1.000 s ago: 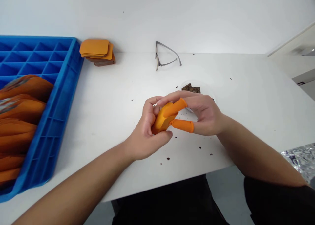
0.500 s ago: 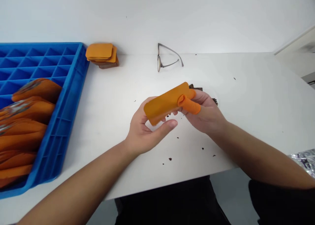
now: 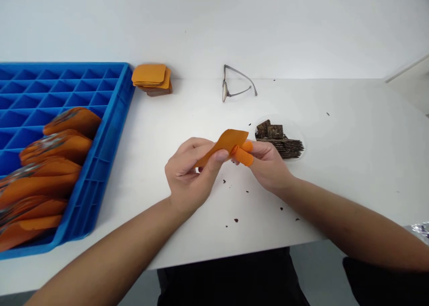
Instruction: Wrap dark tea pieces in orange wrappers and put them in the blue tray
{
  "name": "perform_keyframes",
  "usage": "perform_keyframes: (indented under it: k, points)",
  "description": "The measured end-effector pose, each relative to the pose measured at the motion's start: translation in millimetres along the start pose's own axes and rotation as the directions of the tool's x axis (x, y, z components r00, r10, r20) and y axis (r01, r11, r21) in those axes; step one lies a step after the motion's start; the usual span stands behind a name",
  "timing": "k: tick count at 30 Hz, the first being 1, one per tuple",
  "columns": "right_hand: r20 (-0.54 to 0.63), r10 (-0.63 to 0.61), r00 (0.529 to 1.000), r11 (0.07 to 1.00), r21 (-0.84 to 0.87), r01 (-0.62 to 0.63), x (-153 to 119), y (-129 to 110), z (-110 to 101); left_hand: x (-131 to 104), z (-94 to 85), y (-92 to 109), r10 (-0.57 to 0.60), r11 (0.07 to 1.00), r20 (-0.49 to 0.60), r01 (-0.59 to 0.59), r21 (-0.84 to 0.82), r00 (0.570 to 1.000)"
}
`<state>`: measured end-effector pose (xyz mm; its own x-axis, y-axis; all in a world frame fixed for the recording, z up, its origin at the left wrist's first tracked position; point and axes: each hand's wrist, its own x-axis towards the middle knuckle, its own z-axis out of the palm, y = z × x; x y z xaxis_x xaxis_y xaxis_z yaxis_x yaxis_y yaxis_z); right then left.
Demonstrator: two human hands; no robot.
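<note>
Between my hands, above the white table, is an orange paper packet (image 3: 228, 140), curved and tilted. My left hand (image 3: 191, 174) grips its left part, the thumb pressed on the front. My right hand (image 3: 268, 163) pinches its right edge with thumb and forefinger, both in orange finger cots (image 3: 243, 156). What lies inside the packet, if anything, is hidden. Just beyond my right hand, a round pale plate (image 3: 300, 134) holds a stack of thin dark brown pressed squares (image 3: 284, 147), with two thicker pieces (image 3: 275, 131) at the back.
A blue divided crate (image 3: 110, 132) on the left holds several filled orange packets (image 3: 60, 147). A stack of orange packets (image 3: 150, 76) sits beside it at the back. Eyeglasses (image 3: 225, 91) lie at the back middle. Dark crumbs (image 3: 236, 220) are scattered on the white table (image 3: 351, 163).
My left thumb has closed onto the packet, which now bends upward between both hands. My right hand has shifted slightly left and down, uncovering the plate of dark squares. The view has shifted slightly.
</note>
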<state>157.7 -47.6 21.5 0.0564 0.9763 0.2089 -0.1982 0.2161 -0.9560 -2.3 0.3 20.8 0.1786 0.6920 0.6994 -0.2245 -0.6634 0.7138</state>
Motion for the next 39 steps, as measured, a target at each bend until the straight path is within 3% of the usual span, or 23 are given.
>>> perform_keyframes:
  k: [3,8,14,17,20,25,28,31,36,39]
  points:
    - [0.035,0.048,0.998,0.999,0.023,-0.049,-4,0,2,0,-0.4,1,0.018,0.998,0.046,-0.015,-0.059,0.999]
    - [0.091,0.228,0.969,0.953,0.185,-0.241,-14,-1,5,-4,4.0,5,0.003,0.994,0.123,0.011,-0.113,0.992]
    - [0.093,0.233,0.968,0.965,0.103,-0.242,-17,-4,6,-6,4.1,5,-0.041,0.994,0.233,0.063,-0.086,0.972]
    - [0.02,0.178,0.984,0.982,0.056,-0.179,-16,-2,2,-4,3.4,3,-0.047,0.999,0.211,0.049,-0.005,0.976]
    - [-0.068,0.092,0.993,0.996,0.016,-0.091,-14,-1,-2,-3,4.4,3,-0.065,0.997,0.117,0.06,0.048,0.991]
    - [-0.201,-0.104,0.974,0.982,-0.178,0.068,-9,-11,-4,-6,4.9,1,-0.105,0.991,0.069,0.099,0.09,0.992]
    - [-0.126,-0.216,0.968,0.923,-0.349,0.16,-6,-16,-8,-8,3.2,-2,-0.21,0.972,0.031,0.205,0.117,0.977]
    - [-0.016,-0.213,0.977,0.902,-0.389,0.19,-5,-17,-12,-9,1.6,-5,-0.26,0.954,0.006,0.256,0.155,0.966]
    - [0.126,-0.191,0.973,0.905,-0.361,0.224,-3,-21,-14,-5,1.2,-6,-0.084,0.98,0.085,0.066,0.19,0.993]
    - [0.153,-0.161,0.975,0.907,-0.367,0.208,0,-24,-18,-4,0.7,-5,-0.065,0.971,0.101,0.039,0.237,0.993]
